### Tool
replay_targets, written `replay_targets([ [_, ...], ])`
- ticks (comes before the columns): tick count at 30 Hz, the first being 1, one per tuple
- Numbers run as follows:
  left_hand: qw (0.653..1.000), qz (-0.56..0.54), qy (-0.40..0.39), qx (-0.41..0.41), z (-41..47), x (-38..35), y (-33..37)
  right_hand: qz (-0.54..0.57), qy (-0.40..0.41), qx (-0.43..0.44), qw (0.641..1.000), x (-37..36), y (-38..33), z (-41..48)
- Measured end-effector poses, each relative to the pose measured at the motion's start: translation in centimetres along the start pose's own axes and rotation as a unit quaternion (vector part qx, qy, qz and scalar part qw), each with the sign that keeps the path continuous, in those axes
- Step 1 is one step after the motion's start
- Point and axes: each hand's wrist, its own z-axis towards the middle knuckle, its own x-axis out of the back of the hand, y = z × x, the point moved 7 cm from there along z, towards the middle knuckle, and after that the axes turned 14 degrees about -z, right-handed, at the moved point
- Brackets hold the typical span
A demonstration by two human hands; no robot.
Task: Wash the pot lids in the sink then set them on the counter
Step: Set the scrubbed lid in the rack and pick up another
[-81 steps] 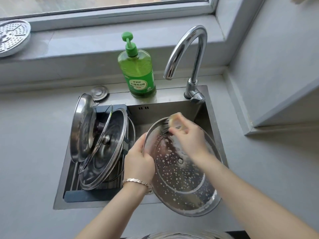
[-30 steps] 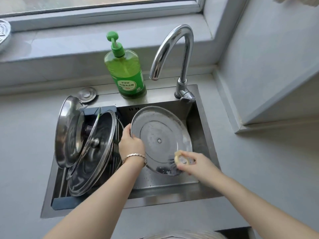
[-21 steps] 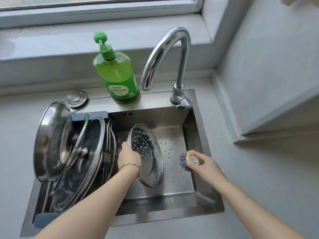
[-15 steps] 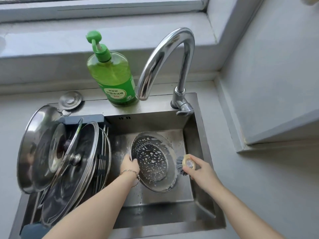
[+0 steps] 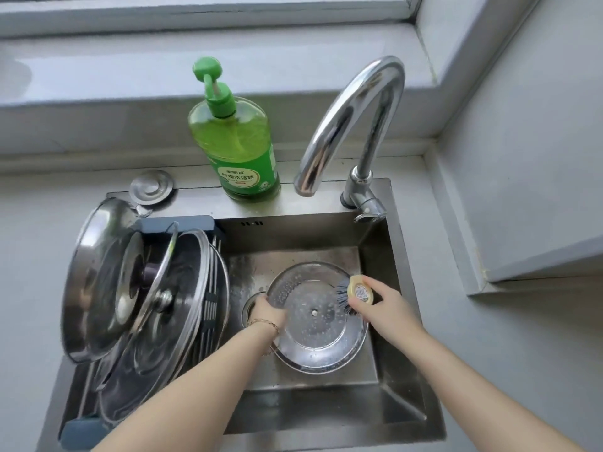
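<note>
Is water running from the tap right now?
No: no stream leaves the faucet spout, while the right hand holds a brush against the sudsy lid.

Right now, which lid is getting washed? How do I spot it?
Find the steel sink. In its right half is a sudsy lid, held by the left hand, with a brush at its edge. The other lids lean in the rack on the left.

Both your forearms reach in from the near side. Left hand grips the lid rim; right hand curls round the brush.
</note>
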Motion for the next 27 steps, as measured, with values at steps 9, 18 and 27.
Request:
replay_targets([
  [9, 0.925, -0.117, 0.029, -0.361, -12.1, 8.3, 12.7, 0.091, -0.045, 0.082, 0.991, -1.0, -10.6, -3.1],
  [18, 0.847, 0.051, 0.128, -0.514, -15.5, 17.6, 28.3, 0.266, -0.108, 0.056, 0.956, -2.0, -23.7, -3.2],
  [27, 0.859, 0.251, 0.004, -0.446, -9.2, 12.5, 35.5, 0.350, -0.043, 0.066, 0.933, 0.7, -27.8, 0.0],
])
